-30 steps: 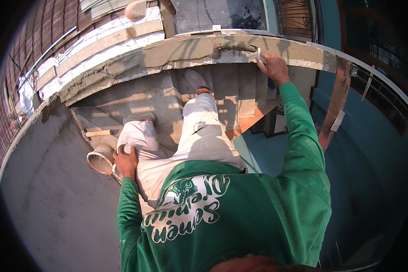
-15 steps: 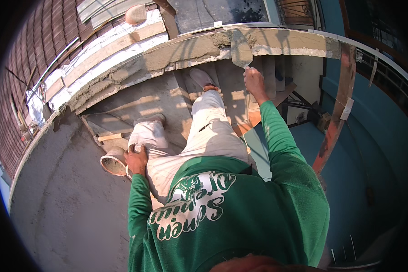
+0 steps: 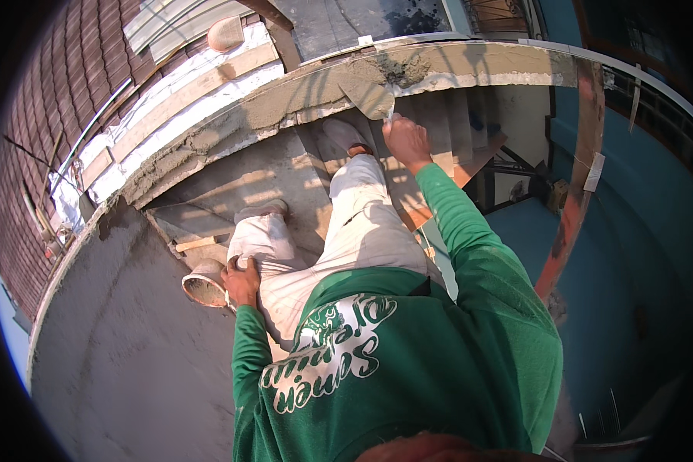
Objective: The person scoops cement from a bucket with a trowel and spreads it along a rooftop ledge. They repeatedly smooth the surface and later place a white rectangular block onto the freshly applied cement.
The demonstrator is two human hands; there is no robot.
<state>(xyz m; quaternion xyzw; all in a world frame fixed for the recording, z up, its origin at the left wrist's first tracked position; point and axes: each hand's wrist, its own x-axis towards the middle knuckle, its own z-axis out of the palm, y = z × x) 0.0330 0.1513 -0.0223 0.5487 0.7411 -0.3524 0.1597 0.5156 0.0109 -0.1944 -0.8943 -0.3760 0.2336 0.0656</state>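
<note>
My right hand (image 3: 404, 142) grips a trowel (image 3: 369, 96) by its handle, its blade against the mortar on the curved ledge (image 3: 269, 100), beside a rough, darker lump of mortar (image 3: 404, 71). My left hand (image 3: 239, 277) rests on my left knee with its fingers loosely apart, next to a bucket (image 3: 204, 289) with greyish residue inside. A tool with a light wooden handle (image 3: 196, 244) lies just behind the bucket. My trousered legs stand on the dusty steps (image 3: 208, 177) below the ledge.
A tiled roof (image 3: 61, 131) with white sheeting and boards (image 3: 231, 65) lies beyond the ledge at left. A grey plastered curved wall (image 3: 123, 346) fills the lower left. An upright post (image 3: 570, 208) stands at right, over a drop to a blue-walled space (image 3: 631, 262).
My right hand and trowel have moved left along the ledge, the blade swinging from upright to slanting leftward against the mortar. The view has shifted slightly; my left hand stays on the knee.
</note>
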